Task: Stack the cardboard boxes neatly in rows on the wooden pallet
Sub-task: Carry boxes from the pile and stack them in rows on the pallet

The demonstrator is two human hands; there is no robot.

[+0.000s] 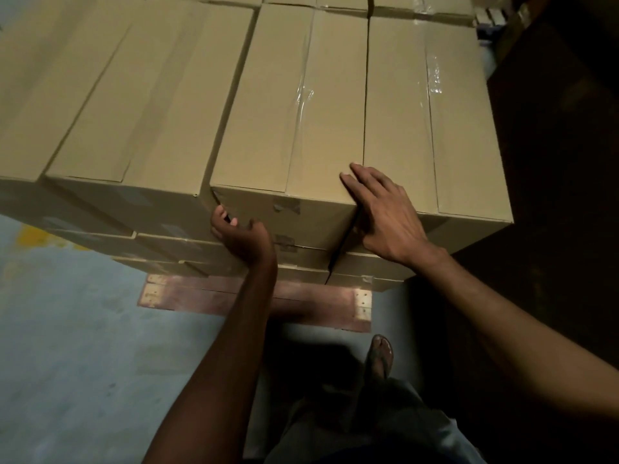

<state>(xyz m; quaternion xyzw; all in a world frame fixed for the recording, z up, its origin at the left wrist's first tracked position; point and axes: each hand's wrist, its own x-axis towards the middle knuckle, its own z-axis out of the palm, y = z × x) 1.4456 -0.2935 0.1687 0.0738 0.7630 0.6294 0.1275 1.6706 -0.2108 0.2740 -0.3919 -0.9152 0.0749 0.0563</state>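
A taped cardboard box (288, 112) lies in the top row of a stack, between a box on its left (150, 105) and a box on its right (432, 122). My left hand (239, 237) curls its fingers round the middle box's near left corner. My right hand (385, 216) lies flat with straight fingers on the near right corner of that box, over the seam to the right box. Lower layers of boxes show beneath. The wooden pallet (318, 301) sticks out under the stack at floor level.
Grey concrete floor (83, 346) stretches to the left and in front, with a yellow mark at the far left. A dark tall mass (562, 162) stands close to the right of the stack. My sandalled foot (380, 358) is just before the pallet.
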